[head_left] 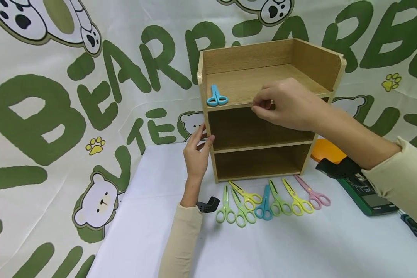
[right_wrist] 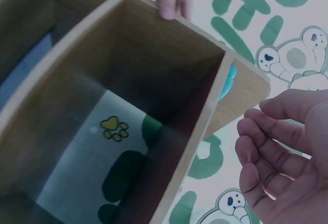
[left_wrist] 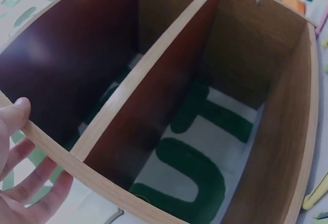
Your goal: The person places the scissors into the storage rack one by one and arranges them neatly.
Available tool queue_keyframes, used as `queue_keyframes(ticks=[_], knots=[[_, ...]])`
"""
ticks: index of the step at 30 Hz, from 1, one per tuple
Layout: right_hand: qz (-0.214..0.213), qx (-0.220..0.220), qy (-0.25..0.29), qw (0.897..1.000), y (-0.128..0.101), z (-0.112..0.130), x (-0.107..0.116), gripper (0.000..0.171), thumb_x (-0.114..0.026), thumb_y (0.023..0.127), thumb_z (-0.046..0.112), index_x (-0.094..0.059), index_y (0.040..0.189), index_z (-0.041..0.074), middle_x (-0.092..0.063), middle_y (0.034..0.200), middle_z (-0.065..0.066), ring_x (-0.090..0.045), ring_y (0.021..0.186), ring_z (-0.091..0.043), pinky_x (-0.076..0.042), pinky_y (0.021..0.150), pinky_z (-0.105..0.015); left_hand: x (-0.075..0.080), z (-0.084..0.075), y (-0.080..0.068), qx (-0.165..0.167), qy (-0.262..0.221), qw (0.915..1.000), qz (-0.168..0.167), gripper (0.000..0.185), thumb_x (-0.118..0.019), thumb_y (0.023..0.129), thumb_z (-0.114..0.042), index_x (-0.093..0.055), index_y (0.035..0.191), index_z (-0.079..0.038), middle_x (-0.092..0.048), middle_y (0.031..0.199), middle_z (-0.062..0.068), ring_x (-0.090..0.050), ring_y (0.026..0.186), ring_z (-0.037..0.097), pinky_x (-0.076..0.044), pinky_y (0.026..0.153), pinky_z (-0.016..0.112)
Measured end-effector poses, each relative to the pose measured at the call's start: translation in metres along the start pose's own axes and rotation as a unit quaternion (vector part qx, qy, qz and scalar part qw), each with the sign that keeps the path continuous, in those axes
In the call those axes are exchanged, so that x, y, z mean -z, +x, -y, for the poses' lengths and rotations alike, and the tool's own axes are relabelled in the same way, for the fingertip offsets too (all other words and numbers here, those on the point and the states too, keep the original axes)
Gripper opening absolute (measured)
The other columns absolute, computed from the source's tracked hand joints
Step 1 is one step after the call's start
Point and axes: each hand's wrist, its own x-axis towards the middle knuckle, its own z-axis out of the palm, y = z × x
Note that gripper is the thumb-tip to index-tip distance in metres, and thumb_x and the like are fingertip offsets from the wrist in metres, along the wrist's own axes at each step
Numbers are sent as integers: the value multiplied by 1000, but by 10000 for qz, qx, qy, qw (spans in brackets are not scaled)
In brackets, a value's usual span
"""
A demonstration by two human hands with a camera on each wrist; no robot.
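My white-covered table and the three-tier wooden shelf unit standing on it

In front of the shelf unit I see a row of small plastic scissors on the cloth: three light green, two yellow, one teal and one pink. A small blue pair of scissors lies on its top board, near the left end. To its right lie an orange round object and a dark green device.

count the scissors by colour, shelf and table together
blue plastic scissors: 2, one on the wooden shelf unit's top shelf, one on the table
light green plastic scissors: 3
yellow plastic scissors: 2
pink plastic scissors: 1
total: 8
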Motion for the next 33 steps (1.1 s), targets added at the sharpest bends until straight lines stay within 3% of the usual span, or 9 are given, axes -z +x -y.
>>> queue_keyframes(ticks=[5,18,25,33], knots=[[-32,16,-3,10000,-31,-9,-6,5,-75,89,6,-77,93,7,-67,84,-2,-59,73,-16,-54,64,-30,0,2,-1,-9,47,10000,2,46,-70,93,-4,-58,138,2,-63,130,18,-65,107,31,-56,83,52],[-194,-7,33,9998,-108,-27,-33,18,-85,77,3,-76,90,12,-67,89,5,-60,74,-11,-55,58,-22,0,2,0,-96,32,9999,65,47,-70,93,-3,-58,138,2,-62,131,18,-65,107,31,-57,83,51],[-90,-390,-24,9992,-142,-37,-54,19,-85,77,6,-76,91,14,-68,88,6,-59,76,-10,-53,57,-20,1,0,3,-144,68,9999,41,47,-70,93,-3,-57,138,3,-62,131,19,-65,107,31,-57,83,52],[272,-1073,-72,9938,-187,-48,-85,19,-87,77,10,-77,92,14,-68,88,8,-59,79,-12,-59,66,-32,3,-2,1,1,50,9999,102,48,-71,93,-4,-58,138,1,-62,131,17,-64,108,31,-56,84,52]])
